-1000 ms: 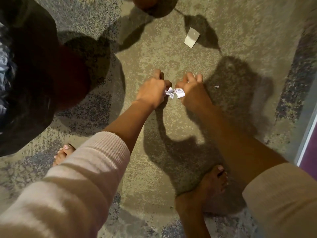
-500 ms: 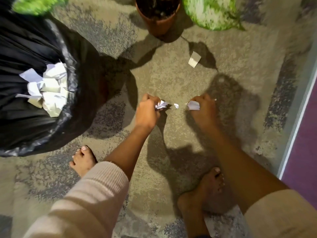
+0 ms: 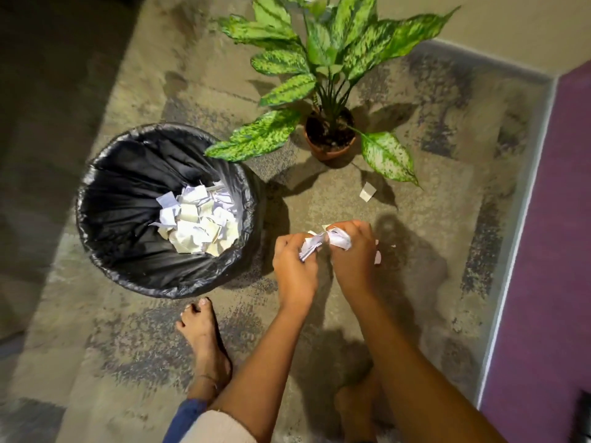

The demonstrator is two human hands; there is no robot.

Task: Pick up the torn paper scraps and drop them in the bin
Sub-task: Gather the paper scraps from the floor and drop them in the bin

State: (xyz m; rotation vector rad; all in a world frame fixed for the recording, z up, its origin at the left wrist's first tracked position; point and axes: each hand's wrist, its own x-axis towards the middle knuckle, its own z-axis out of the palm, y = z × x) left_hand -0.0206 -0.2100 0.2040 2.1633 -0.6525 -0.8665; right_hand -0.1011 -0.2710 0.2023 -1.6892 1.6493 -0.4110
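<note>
My left hand is closed on a bunch of white paper scraps. My right hand grips another crumpled wad of scraps, and the two hands almost touch above the carpet. To their left stands the round bin with a black liner, with several white scraps lying inside. One loose scrap lies on the carpet beyond my hands, near the plant. A small scrap shows just right of my right hand.
A potted plant with broad speckled leaves stands behind the hands, one leaf reaching over the bin's rim. My bare feet are planted on the patterned carpet. A purple mat borders the carpet on the right.
The view has pulled up and back, so the whole bin and the plant now show. My hands have come together again, each still holding scraps, and have lifted off the carpet.
</note>
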